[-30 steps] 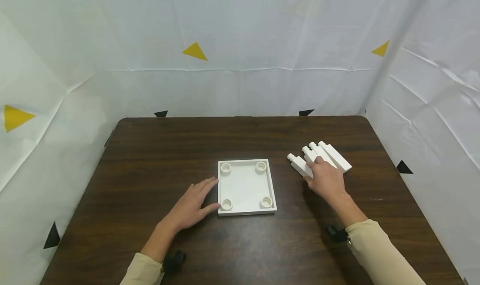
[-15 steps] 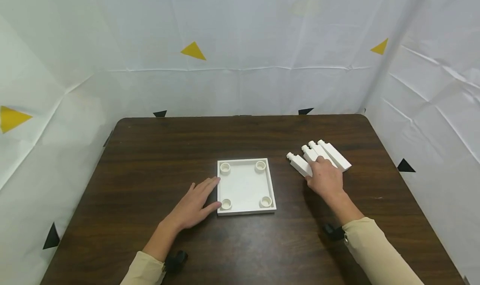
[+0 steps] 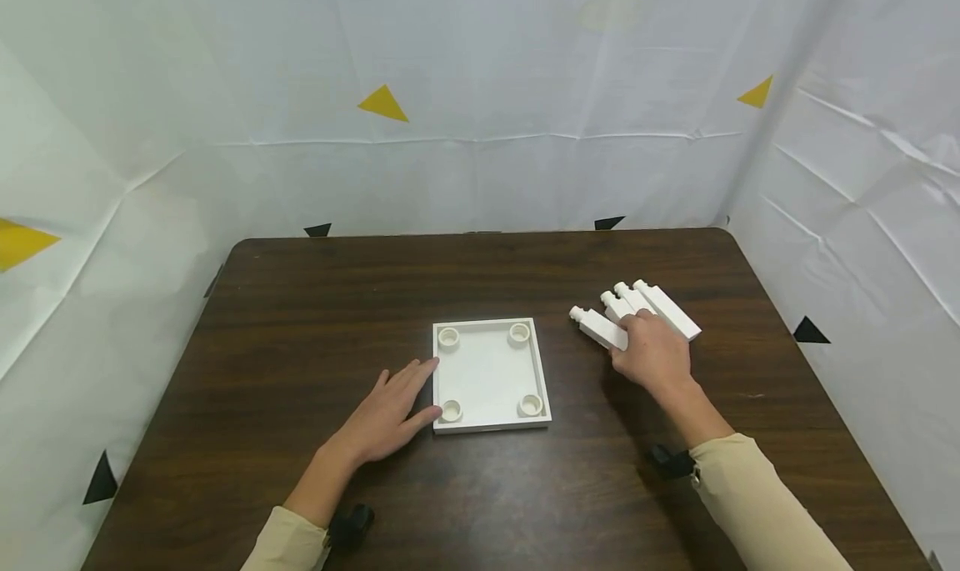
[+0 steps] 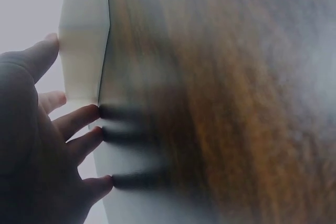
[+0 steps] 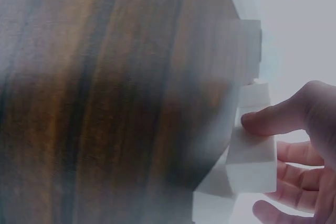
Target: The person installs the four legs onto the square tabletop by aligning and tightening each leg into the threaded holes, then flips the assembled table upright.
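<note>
A square white tray-like board (image 3: 491, 375) with a raised rim and a round socket near each corner lies flat on the table. My left hand (image 3: 386, 413) rests beside it, fingers spread and fairly straight, thumb and fingertips touching its left edge. Several white square-section legs (image 3: 600, 329) with narrowed, knobbed ends lie side by side to the right. Over their near ends is my right hand (image 3: 652, 350). In the right wrist view its thumb and fingers pinch one leg (image 5: 252, 174) from opposite sides. The palm hides part of the middle legs in the head view.
The dark wood table (image 3: 337, 304) has white sheeting (image 3: 480, 179) around its back and sides. Yellow and black triangles mark the sheeting. A dark wrist device (image 3: 351, 525) sits under the left wrist, another (image 3: 670, 461) under the right.
My right thumb and fingers have drawn slightly closer together over the legs, and the leftmost leg has turned a little. The left hand stays at the board's edge. The head view has shifted slightly.
</note>
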Tool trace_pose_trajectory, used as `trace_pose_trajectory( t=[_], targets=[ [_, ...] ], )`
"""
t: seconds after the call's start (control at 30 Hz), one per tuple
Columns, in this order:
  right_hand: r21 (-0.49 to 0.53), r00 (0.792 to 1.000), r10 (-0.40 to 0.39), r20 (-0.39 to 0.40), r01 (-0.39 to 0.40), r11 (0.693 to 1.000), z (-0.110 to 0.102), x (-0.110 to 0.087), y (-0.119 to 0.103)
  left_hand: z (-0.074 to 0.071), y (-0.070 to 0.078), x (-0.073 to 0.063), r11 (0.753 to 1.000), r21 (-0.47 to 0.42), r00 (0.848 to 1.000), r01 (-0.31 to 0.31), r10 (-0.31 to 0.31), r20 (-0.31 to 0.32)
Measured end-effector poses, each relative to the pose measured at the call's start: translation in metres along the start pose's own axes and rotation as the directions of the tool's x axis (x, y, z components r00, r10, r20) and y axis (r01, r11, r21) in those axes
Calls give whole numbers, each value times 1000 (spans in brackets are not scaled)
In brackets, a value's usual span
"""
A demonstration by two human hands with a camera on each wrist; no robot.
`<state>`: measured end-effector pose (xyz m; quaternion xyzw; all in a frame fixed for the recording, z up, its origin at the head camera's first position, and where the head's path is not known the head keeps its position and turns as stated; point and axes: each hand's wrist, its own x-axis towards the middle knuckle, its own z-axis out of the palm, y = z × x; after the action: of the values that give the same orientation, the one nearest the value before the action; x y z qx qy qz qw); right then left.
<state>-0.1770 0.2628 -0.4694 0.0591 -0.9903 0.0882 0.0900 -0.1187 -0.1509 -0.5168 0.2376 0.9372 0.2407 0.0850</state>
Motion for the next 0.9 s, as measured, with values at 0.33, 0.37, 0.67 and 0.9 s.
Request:
trace_pose_trajectory(
  t=[0.33,0.37,0.67,0.9],
  targets=[
    [145,987,-60,-148,82,986,-18,9,-8,-1,0,1,1000,16,1000,-2,1,13],
    [166,985,-68,-156,95,982,-20,10,-10,-1,0,1,1000,14,1000,-2,2,12],
    [395,956,-83,-281,194,898,-29,20,-26,-3,2,2,1000,1,1000,-6,6,17],
    [640,962,-10,-272,189,745,-29,30,-50,-3,2,2,1000,19,1000,-7,7,0]
  ],
)
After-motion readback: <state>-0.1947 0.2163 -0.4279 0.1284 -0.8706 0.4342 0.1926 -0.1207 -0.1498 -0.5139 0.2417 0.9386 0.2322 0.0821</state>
